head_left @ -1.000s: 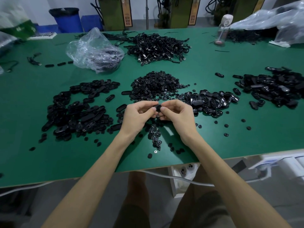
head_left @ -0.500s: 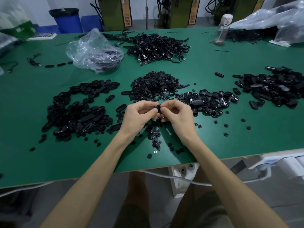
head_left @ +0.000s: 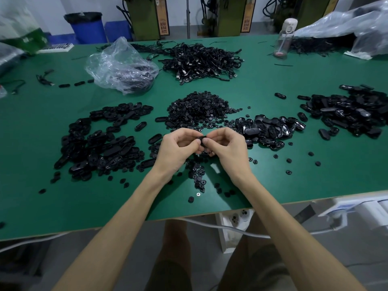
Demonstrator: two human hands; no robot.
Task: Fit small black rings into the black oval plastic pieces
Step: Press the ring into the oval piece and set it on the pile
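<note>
Above the middle of the green table (head_left: 315, 181), my left hand (head_left: 177, 150) and my right hand (head_left: 226, 147) meet, and together they pinch one black oval piece (head_left: 202, 139) between thumbs and fingertips. Most of the piece is hidden by my fingers, so any ring on it cannot be made out. Behind my hands lies a heap of small black rings (head_left: 199, 110). More rings (head_left: 198, 175) are scattered below my hands. Piles of oval pieces lie to the left (head_left: 100, 143) and to the right (head_left: 270, 129).
A further pile of oval pieces (head_left: 352, 112) lies at the far right. At the back are a heap of black cables (head_left: 201, 59), a crumpled plastic bag (head_left: 119, 68) and a clear bottle (head_left: 283, 38). The table's front edge runs just below my forearms.
Both hands stay together over the same spot, and only the fingers shift slightly on the oval piece.
</note>
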